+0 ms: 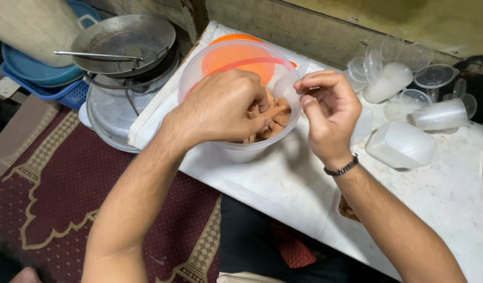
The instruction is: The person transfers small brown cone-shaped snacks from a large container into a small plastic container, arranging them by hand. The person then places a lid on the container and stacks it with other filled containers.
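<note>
Most snack sticks (273, 121) lie inside the clear bowl (236, 68). I see my left hand (223, 107) in the bowl, fingers pinching one stick; my right hand (328, 110) beside the rim, fingertips pinched together. Empty containers (401, 144) right of the bowl look unfilled.

A plastic tub (236, 99) of finger-shaped snacks (273, 118) sits on the low table (283, 183). Behind it to the right lie empty cups and lids (409, 89). Left of the table, metal pans (123, 47) are stacked over the rug (52, 178).
</note>
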